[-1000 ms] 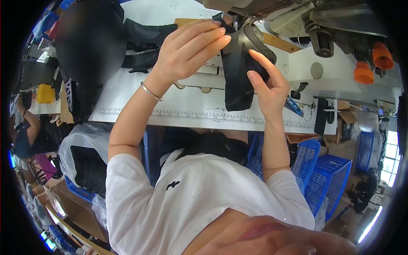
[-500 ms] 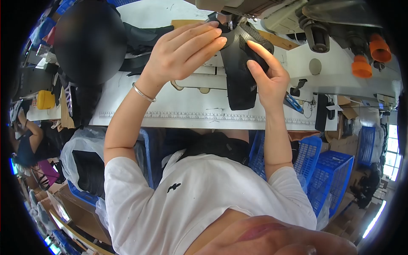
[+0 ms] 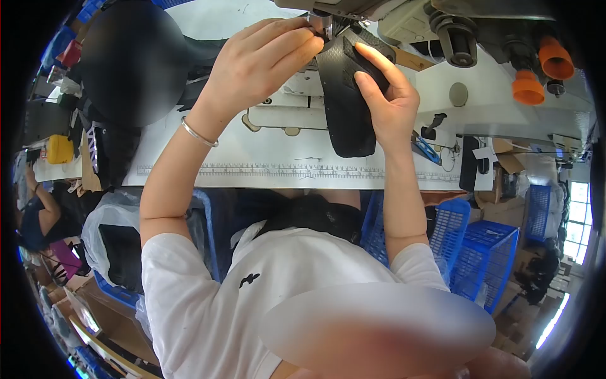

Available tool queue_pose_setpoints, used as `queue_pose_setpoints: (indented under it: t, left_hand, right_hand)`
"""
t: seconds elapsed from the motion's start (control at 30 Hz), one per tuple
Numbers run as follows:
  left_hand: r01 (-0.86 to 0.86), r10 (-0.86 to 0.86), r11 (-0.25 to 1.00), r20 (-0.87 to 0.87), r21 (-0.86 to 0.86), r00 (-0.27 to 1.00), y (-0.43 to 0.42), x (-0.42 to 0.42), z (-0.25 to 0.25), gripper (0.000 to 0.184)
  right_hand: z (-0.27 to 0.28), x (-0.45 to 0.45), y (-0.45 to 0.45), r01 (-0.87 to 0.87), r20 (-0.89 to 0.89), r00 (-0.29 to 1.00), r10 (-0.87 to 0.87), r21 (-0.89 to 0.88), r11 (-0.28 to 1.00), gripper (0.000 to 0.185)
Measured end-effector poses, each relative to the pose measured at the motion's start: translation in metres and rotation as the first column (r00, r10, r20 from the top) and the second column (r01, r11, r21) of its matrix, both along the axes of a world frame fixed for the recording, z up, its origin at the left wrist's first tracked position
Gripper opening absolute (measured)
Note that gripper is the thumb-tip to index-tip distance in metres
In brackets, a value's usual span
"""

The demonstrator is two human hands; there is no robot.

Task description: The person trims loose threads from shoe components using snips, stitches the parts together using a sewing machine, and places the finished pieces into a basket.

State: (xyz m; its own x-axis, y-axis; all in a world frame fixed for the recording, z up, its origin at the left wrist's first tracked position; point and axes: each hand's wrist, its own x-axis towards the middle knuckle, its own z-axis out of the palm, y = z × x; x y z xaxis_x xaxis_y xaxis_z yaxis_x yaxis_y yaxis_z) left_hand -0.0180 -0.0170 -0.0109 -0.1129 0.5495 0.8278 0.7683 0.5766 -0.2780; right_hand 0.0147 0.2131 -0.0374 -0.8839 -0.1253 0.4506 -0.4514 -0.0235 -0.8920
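Observation:
A black piece of sheet material (image 3: 346,107), part smooth and part textured, lies under the head of a sewing machine (image 3: 372,12), its long end hanging toward me. My left hand (image 3: 262,60), with a silver bangle on the wrist, has its fingers bent and closed at the piece's upper left edge, close to the needle area. What its fingertips pinch is partly hidden. On the right side, my right hand (image 3: 392,95) grips a raised fold of the same piece between thumb and fingers.
A ruler strip (image 3: 252,170) runs along the table's front edge. Blue-handled snips (image 3: 426,148) lie right of my right hand. Orange cone-shaped parts (image 3: 528,87) are at upper right. Blue crates (image 3: 485,259) stand below the table. Another person's arm (image 3: 43,196) shows at far left.
My left fingers, stretched out before, are now bent in at the piece's edge. The black piece and my right hand appear slightly further left, as the whole view has shifted.

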Motion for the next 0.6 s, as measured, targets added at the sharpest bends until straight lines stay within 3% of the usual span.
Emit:
queue_pose_setpoints:
  t: [0.03,0.1,0.17,0.23,0.27,0.4,0.6]
  left_hand:
    - [-0.006,0.006,1.000,-0.009,0.001,1.000,0.000,-0.002,0.000,0.029]
    - [-0.015,0.015,1.000,-0.002,0.004,1.000,0.001,-0.001,-0.001,0.028]
    - [-0.024,0.023,1.000,0.029,0.011,0.999,0.002,0.003,-0.003,0.029]
    - [0.000,-0.003,0.999,0.059,0.048,0.998,0.002,0.004,-0.001,0.028]
    - [0.013,-0.018,0.998,0.076,0.064,0.997,0.002,0.005,0.000,0.028]
    - [0.025,-0.026,0.997,0.011,0.068,1.000,0.003,0.002,0.001,0.029]
    - [-0.062,0.063,0.997,-0.023,0.040,0.998,0.008,0.010,0.000,0.029]
  right_hand:
    - [0.000,0.000,0.000,-0.011,0.031,0.999,0.011,-0.011,1.000,0.037]
    - [-0.005,0.003,0.004,0.172,-0.142,0.980,-0.142,0.234,0.957,0.043]
    - [-0.004,0.011,0.002,0.394,-0.365,0.896,-0.253,0.388,0.833,0.047]
    - [0.001,0.029,-0.010,0.628,-0.603,0.734,-0.314,0.426,0.651,0.049]
    - [0.006,0.033,-0.014,0.606,-0.622,0.745,-0.241,0.479,0.635,0.051]
    - [-0.009,0.019,-0.022,0.668,-0.697,0.676,-0.240,0.441,0.600,0.059]
    - [-0.001,0.015,-0.016,0.693,-0.744,0.638,-0.199,0.441,0.571,0.054]
